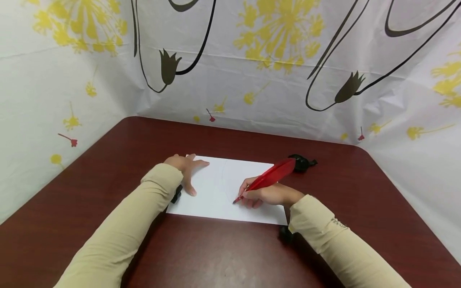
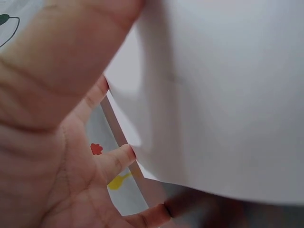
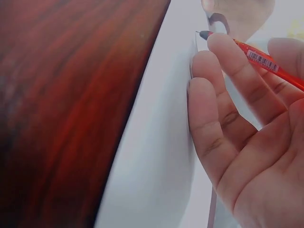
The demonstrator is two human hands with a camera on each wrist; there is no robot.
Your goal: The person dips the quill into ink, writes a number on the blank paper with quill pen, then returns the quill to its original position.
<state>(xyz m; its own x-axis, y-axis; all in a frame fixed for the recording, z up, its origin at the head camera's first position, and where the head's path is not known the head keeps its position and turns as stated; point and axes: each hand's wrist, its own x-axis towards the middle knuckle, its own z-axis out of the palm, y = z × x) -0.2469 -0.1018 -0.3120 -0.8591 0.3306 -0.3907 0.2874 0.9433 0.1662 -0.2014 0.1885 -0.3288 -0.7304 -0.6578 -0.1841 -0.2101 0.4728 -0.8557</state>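
White sheet of paper (image 1: 223,192) lies flat on the dark red wooden surface (image 1: 324,248). Left hand (image 1: 187,170) rests on the sheet's upper left corner, fingers straight and spread, pressing it down. Right hand (image 1: 264,195) grips a red feather-topped pen (image 1: 268,178), tip touching the paper near its middle. A faint curved line shows on the sheet — drawing looks barely begun, most of the page blank. A small black object (image 1: 301,163) sits just beyond the paper's far right corner — cannot tell what it is or whether it holds anything. No other containers visible.
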